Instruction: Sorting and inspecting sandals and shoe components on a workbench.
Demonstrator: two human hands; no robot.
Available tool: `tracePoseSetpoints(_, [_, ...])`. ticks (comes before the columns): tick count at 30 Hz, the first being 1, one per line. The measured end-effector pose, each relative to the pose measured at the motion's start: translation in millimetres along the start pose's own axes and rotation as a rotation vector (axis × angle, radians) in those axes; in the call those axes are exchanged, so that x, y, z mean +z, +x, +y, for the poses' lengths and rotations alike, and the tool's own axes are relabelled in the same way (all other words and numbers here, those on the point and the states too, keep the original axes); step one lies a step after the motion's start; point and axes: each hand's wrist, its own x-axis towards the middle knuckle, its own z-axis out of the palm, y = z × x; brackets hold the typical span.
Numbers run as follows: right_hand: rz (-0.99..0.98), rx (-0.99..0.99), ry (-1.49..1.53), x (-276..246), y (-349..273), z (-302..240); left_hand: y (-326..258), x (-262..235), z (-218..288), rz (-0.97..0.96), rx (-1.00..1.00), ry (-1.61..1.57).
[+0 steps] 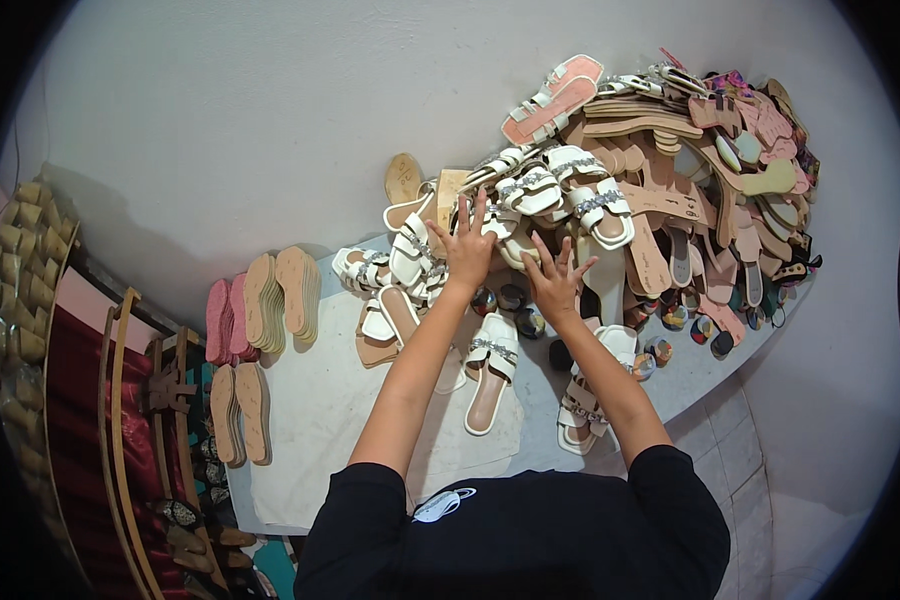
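Both arms reach over a grey table (pixel 370 440) toward a heap of white strappy sandals with silvery trim. My left hand (pixel 468 252) has its fingers spread against the near left of the heap, next to a white sandal (pixel 410 250). To its right, my right hand (pixel 556 282) also has spread fingers, at the heap's lower edge below another white sandal (pixel 602 212). Neither hand is closed round anything. Between my forearms lies a single white sandal (pixel 491 375), with dark round pieces (pixel 530 321) above it. My right forearm partly covers more white sandals (pixel 576 420).
Stacked tan insoles (pixel 298 290) and pink soles (pixel 218 320) stand at the table's left, with further tan insoles (pixel 255 410) nearer me. A tall mound of loose soles (pixel 670 200) leans toward the wall at right. A wooden rack (pixel 120 400) stands left of the table.
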Motion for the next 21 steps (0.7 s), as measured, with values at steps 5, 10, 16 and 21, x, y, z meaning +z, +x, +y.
tracePoseSetpoints(5, [0.018,-0.022,0.015,-27,-39,-5,-15,13,4,-0.059,-0.027,-0.013])
tracePoseSetpoints(10, [-0.028,-0.048,0.072,-64,-75,-20,-29,12,10,-0.117,-0.064,-0.048])
tracePoseSetpoints(16, [-0.126,-0.021,0.104,-90,-128,-29,-86,-16,28,-0.149,0.044,-0.213])
tracePoseSetpoints(21, [-0.301,0.002,0.232,-104,-154,-40,-141,-42,47,-0.299,0.121,-0.379])
